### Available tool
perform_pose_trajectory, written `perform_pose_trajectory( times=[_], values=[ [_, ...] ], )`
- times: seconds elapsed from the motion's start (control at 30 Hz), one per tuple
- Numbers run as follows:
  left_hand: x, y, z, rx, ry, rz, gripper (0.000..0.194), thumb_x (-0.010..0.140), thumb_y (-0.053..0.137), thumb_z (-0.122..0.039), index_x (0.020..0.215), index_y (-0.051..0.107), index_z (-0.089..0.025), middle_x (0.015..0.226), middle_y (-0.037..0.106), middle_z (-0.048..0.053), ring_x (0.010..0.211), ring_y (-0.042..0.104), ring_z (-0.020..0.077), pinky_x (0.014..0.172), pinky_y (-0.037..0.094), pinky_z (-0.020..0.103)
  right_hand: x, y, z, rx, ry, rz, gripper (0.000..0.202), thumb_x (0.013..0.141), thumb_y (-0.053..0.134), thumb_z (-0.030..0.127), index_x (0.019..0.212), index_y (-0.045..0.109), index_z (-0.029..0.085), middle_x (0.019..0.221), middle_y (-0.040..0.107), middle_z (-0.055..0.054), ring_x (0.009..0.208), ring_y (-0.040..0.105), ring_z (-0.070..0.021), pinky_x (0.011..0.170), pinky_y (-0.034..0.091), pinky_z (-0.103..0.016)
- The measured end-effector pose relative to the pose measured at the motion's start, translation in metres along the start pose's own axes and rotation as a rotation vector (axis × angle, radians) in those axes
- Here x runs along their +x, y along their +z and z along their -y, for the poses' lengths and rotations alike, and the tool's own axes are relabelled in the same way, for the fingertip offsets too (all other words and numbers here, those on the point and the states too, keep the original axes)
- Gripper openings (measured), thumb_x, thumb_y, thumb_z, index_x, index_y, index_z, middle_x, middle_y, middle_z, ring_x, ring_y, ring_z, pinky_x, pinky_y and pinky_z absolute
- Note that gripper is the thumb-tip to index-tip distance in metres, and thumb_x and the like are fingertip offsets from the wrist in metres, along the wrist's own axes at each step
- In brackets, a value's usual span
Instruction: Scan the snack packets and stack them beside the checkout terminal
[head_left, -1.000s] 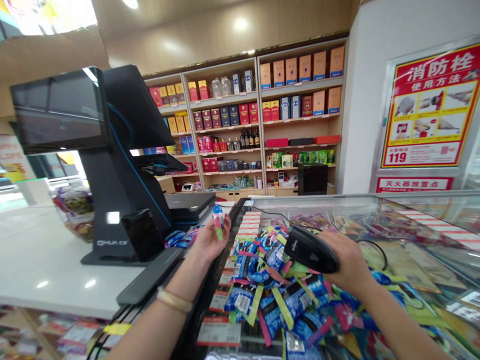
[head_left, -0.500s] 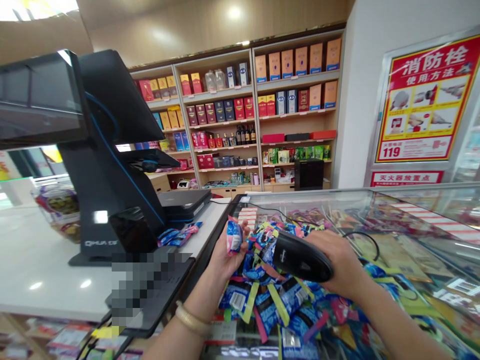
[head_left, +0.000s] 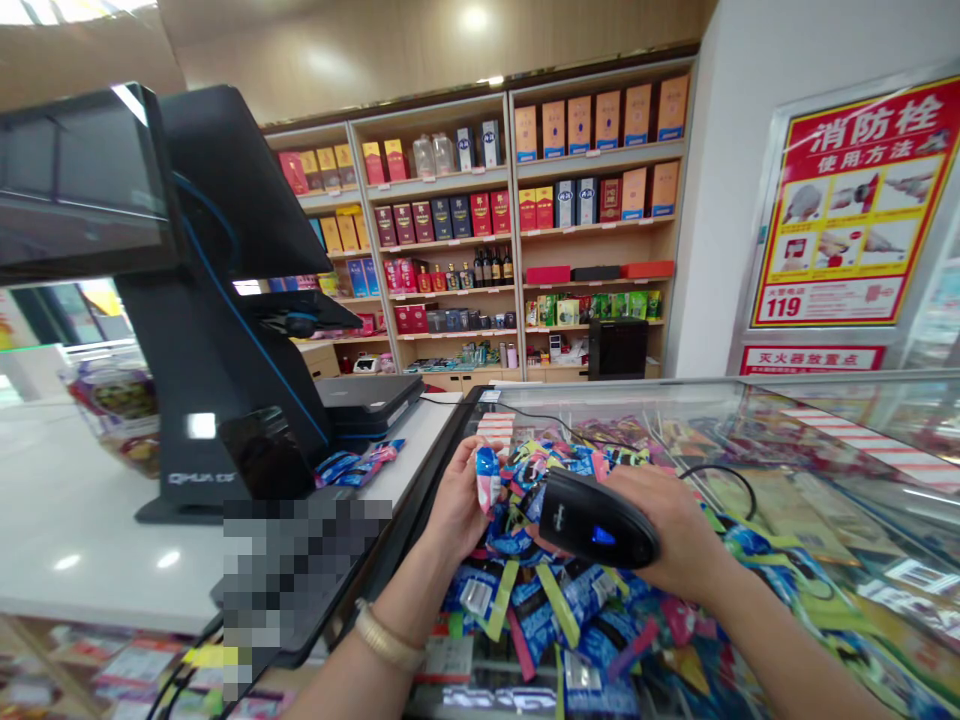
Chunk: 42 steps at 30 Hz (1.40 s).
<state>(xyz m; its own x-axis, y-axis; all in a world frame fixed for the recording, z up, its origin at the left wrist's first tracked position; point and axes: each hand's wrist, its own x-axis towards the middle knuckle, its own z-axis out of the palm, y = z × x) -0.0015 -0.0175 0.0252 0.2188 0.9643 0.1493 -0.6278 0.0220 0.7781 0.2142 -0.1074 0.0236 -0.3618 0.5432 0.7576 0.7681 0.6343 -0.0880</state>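
A small blue and pink wrapped packet (head_left: 487,480) is held in my left hand (head_left: 456,505), its fingers curled around it. My right hand (head_left: 671,525) grips a black handheld scanner (head_left: 596,520), whose front end points left towards the packet. A blue light shows on the scanner's top. Beneath both hands lies a heap of similar blue packets (head_left: 540,610) with yellow-green and pink strips, spread on a glass display counter (head_left: 825,400).
To the left a dark register terminal (head_left: 217,350) stands on a white counter (head_left: 112,560), with a few packets (head_left: 360,465) beside its base. A black cable (head_left: 739,475) loops behind my right hand. Shelves of boxes (head_left: 450,220) line the back wall.
The packet in my left hand has turned to show a narrower side and moved slightly right. The scanner has shifted a little left, and a blue light now shows on it.
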Motion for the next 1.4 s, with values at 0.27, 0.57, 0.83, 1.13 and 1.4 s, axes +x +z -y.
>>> perform_pose_trajectory(
  times=[0.27, 0.57, 0.83, 1.13, 1.4],
  values=[
    [0.009, -0.014, 0.012, 0.685, 0.344, -0.015, 0.022, 0.073, 0.068, -0.038, 0.073, 0.063, -0.017, 0.069, 0.062, -0.001, 0.065, 0.056, 0.0115, 0.064, 0.046, 0.022, -0.006, -0.002, -0.023, -0.101, 0.038, -0.152, 0.015, 0.075, 0.055, 0.032, 0.083, 0.06, 0.02, 0.07, 0.06, -0.004, 0.064, 0.054, -0.0183, 0.058, 0.038, -0.029],
    [0.014, -0.029, 0.014, 1.057, 0.495, -0.073, 0.03, 0.087, 0.045, -0.036, 0.092, 0.067, -0.018, 0.09, 0.07, 0.006, 0.085, 0.064, 0.0198, 0.078, 0.047, 0.03, -0.007, -0.003, -0.031, -0.164, 0.069, -0.214, 0.015, 0.076, 0.054, 0.03, 0.083, 0.061, 0.019, 0.072, 0.063, -0.005, 0.064, 0.058, -0.0184, 0.058, 0.042, -0.028],
    [0.061, -0.067, -0.037, 1.713, 0.462, -0.196, 0.031, 0.08, 0.049, -0.02, 0.107, 0.065, -0.016, 0.107, 0.066, 0.01, 0.096, 0.062, 0.0205, 0.089, 0.046, 0.032, -0.011, 0.0, -0.036, -0.201, 0.054, -0.205, 0.016, 0.077, 0.053, 0.032, 0.084, 0.06, 0.02, 0.072, 0.062, -0.005, 0.065, 0.058, -0.0191, 0.058, 0.042, -0.029],
    [0.059, -0.133, -0.109, 2.429, -0.005, -0.355, 0.038, 0.073, 0.06, -0.031, 0.104, 0.067, -0.01, 0.11, 0.063, 0.022, 0.108, 0.057, 0.0369, 0.088, 0.043, 0.045, -0.01, -0.002, -0.033, -0.196, 0.036, -0.184, 0.021, 0.08, 0.053, 0.035, 0.089, 0.063, 0.019, 0.076, 0.064, -0.006, 0.067, 0.059, -0.0196, 0.059, 0.043, -0.03],
    [0.052, -0.135, -0.117, 2.385, 0.019, -0.328, 0.022, 0.076, 0.051, -0.018, 0.088, 0.068, -0.014, 0.103, 0.067, 0.019, 0.101, 0.06, 0.032, 0.083, 0.043, 0.039, -0.012, 0.0, -0.036, -0.219, 0.021, -0.185, 0.02, 0.081, 0.052, 0.036, 0.087, 0.062, 0.019, 0.077, 0.064, -0.007, 0.068, 0.06, -0.0208, 0.06, 0.043, -0.03]
  ],
)
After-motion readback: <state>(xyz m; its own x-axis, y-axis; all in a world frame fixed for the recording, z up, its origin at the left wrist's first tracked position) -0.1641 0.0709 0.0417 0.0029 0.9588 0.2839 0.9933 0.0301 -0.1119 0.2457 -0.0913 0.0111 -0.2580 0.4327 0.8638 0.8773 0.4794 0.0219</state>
